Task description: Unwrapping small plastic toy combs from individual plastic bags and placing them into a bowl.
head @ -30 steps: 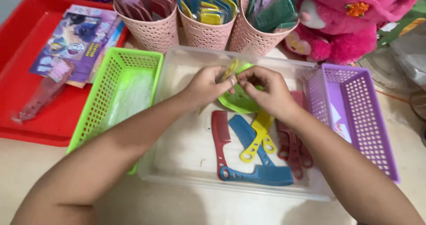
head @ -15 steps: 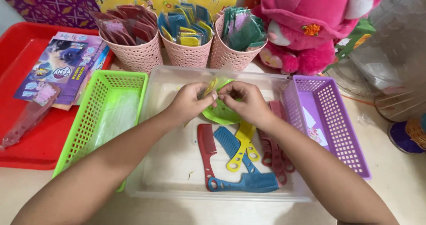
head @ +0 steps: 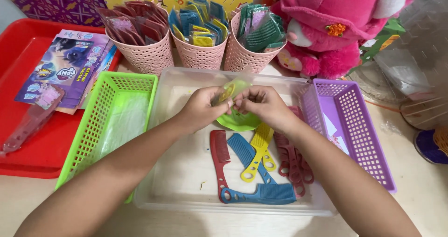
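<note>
Two hands meet over a clear plastic tub (head: 163, 190) in the head view. Left hand (head: 201, 108) and right hand (head: 261, 105) both pinch a small yellow-green comb in a clear sleeve (head: 229, 90), held above a green dish (head: 238, 123). Below, loose in the tub, lie a red comb (head: 218, 157), a blue comb (head: 261, 192), a yellow comb (head: 257, 148) and dark red combs (head: 291, 164). A green basket (head: 100, 120) stands left of the tub, a purple basket (head: 359, 134) right.

Green comb (head: 232, 90) partly behind both hands (head: 233, 107); red tray (head: 18, 55) cropped at left edge.
</note>
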